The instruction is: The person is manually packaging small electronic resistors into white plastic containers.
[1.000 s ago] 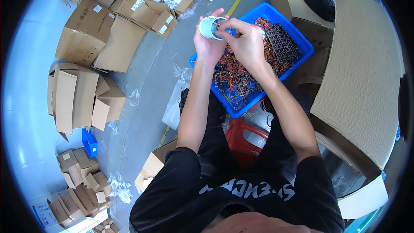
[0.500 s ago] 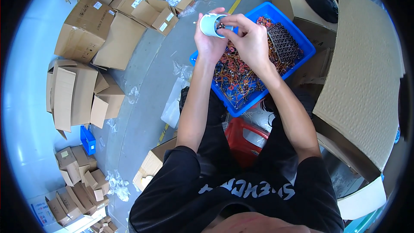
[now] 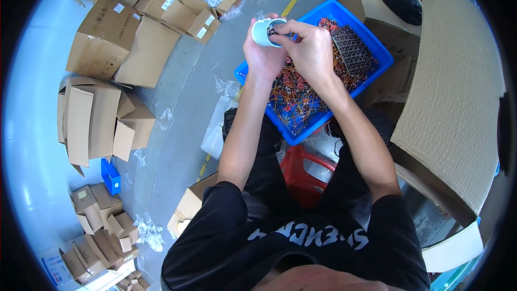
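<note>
In my left hand (image 3: 263,60) is a pale round cup-like container (image 3: 259,34), its mouth tipped toward the right. The fingers of that hand wrap round its outside. My right hand (image 3: 312,51) reaches to the mouth of the container, thumb and fingers pinched together just inside it. Small dark bits show by the fingertips; what they grip is too small to make out. Below both hands stands a blue plastic bin (image 3: 389,60) with many thin red, orange and yellow wired parts (image 3: 293,94). A dark gridded block of small pieces (image 3: 353,51) lies at its right.
Open cardboard boxes (image 3: 105,35) are heaped along the left wall, with a small blue bin (image 3: 110,175) among them. A large carton (image 3: 449,91) rises close on my right, a black round pouch (image 3: 399,1) beyond it. A red stool (image 3: 301,178) shows between my legs.
My right fingertips have shifted slightly left, deeper into the container's mouth. The left hand still holds the container, and the view has moved a little.
</note>
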Tool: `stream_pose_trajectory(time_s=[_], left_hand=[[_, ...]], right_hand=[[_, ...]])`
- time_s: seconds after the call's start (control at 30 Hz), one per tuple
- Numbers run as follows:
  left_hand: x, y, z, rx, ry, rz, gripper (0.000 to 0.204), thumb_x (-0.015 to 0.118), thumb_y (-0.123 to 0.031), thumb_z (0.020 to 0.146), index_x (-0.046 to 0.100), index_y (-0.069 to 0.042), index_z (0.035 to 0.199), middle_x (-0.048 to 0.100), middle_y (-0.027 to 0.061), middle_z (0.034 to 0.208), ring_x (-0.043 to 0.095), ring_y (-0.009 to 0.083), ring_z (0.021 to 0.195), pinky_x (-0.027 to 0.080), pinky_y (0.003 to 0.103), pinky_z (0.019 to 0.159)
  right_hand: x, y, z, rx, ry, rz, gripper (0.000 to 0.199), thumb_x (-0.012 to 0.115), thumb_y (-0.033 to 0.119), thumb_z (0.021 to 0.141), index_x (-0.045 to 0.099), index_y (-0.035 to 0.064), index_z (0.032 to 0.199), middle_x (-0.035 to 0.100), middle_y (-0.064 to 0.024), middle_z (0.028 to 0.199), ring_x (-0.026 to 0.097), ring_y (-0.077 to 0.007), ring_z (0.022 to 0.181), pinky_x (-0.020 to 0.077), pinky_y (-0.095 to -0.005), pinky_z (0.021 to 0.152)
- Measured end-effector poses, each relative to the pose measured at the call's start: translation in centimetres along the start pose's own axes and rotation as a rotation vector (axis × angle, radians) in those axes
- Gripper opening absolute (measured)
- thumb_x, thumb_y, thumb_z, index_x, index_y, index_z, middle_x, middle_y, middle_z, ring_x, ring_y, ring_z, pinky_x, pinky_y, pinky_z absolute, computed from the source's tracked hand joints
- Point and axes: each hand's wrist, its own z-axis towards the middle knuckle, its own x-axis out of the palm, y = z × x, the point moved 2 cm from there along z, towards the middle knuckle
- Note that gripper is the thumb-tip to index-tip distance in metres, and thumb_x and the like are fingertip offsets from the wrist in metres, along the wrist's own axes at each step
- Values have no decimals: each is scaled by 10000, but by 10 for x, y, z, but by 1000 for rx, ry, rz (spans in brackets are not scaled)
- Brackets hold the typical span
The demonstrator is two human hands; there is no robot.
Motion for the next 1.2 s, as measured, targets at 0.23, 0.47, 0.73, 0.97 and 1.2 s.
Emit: stream_pose_trajectory(time_s=[0.23,0.47,0.73,0.97,1.2], left_hand=[[2,4,0,-54,-20,-50,428,324,-385,983,560,-34,1047,614,96,997,566,220,974,415,382,915],[-9,-4,1,-100,121,57,369,347,-327,984,537,-26,1083,596,88,1038,549,221,1008,394,390,941],[-7,-8,-1,-95,168,132,347,331,-315,982,524,-37,1061,567,73,1048,537,191,1008,401,360,906],[-13,-9,1,32,156,165,339,344,-286,962,540,-27,1059,585,78,1024,549,203,981,417,349,887],[-16,-14,0,57,-214,-58,384,320,-313,943,557,-15,998,586,98,943,569,226,926,454,365,818]], right_hand=[[-9,-1,8,-57,22,-61,165,769,79,641,671,28,764,654,-142,745,639,-283,644,498,-348,577],[-12,1,8,-100,137,-39,132,738,55,651,648,10,735,646,-122,738,626,-297,672,499,-355,586],[-10,2,6,-440,121,-131,56,669,30,681,635,9,721,607,-98,707,611,-276,727,505,-388,622],[0,0,1,-473,134,-216,103,671,28,692,661,17,794,638,-112,769,625,-270,751,522,-353,647],[-9,-3,7,-137,113,60,245,719,102,744,666,4,963,660,-130,855,651,-227,831,526,-308,699]])
